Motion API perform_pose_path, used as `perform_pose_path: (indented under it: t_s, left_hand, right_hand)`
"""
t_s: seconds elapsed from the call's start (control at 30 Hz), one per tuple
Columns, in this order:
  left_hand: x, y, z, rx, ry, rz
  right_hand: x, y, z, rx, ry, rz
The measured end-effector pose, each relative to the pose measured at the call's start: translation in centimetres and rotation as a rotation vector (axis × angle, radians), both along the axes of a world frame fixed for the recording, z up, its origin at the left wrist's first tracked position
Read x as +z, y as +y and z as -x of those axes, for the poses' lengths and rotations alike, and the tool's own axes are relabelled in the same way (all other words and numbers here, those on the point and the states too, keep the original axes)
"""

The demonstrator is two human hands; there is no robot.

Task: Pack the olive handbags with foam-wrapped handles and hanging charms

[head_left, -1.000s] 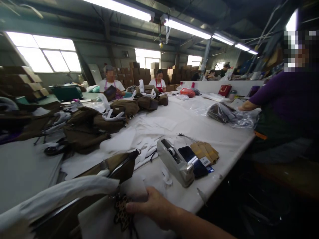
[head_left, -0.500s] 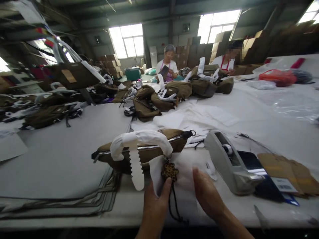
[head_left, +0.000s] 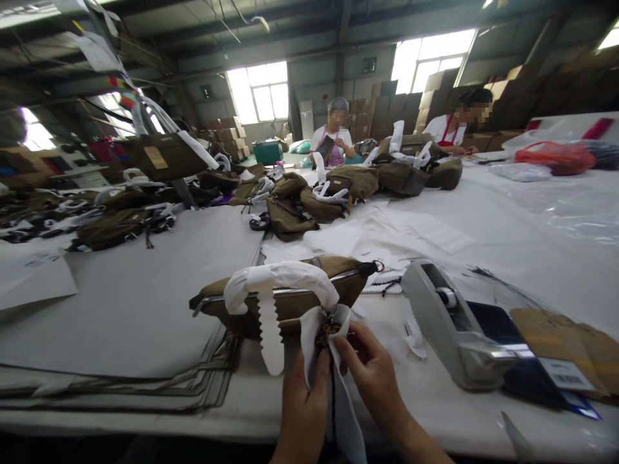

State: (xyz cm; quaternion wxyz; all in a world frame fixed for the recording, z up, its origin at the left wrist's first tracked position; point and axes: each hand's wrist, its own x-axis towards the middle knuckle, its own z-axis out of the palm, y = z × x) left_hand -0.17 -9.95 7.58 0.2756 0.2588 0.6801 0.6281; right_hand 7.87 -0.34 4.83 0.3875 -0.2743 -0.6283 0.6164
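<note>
An olive-brown zippered bag (head_left: 294, 303) lies in front of me, its handle (head_left: 290, 276) wrapped in white paper. From the handle's right end hangs a leopard-patterned charm (head_left: 327, 334) with a black cord. My left hand (head_left: 305, 393) grips the charm and a white sheet of wrapping paper (head_left: 345, 406) from below. On the right, my right hand (head_left: 370, 364) pinches the sheet's edge, folding it round the charm, which is now partly hidden. A white strip with a toothed edge (head_left: 271, 335) hangs over the bag's front.
A grey tape dispenser (head_left: 454, 335) stands right of my hands, beside brown paper tags (head_left: 556, 341) and a dark flat item. Stacked grey sheets (head_left: 213, 380) lie to the left. Several more bags (head_left: 338, 187) are piled farther back, where two co-workers (head_left: 333, 138) are.
My right hand has moved left to the charm and taken the paper's edge. The white sheet is now drawn up around the charm, its lower part hanging down.
</note>
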Motion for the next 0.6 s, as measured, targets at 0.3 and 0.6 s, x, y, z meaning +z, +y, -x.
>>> perform_pose_path:
  t_s: [0.3,0.6]
  left_hand:
    - [0.0,-0.5,1.0,-0.016,0.282,-0.017]
    - [-0.9,-0.9,1.0,-0.054,0.758,0.195]
  right_hand:
    - [1.6,-0.1,0.5,0.08,-0.007,-0.038]
    - [1.8,0.1,1.9,-0.19,-0.083,-0.329]
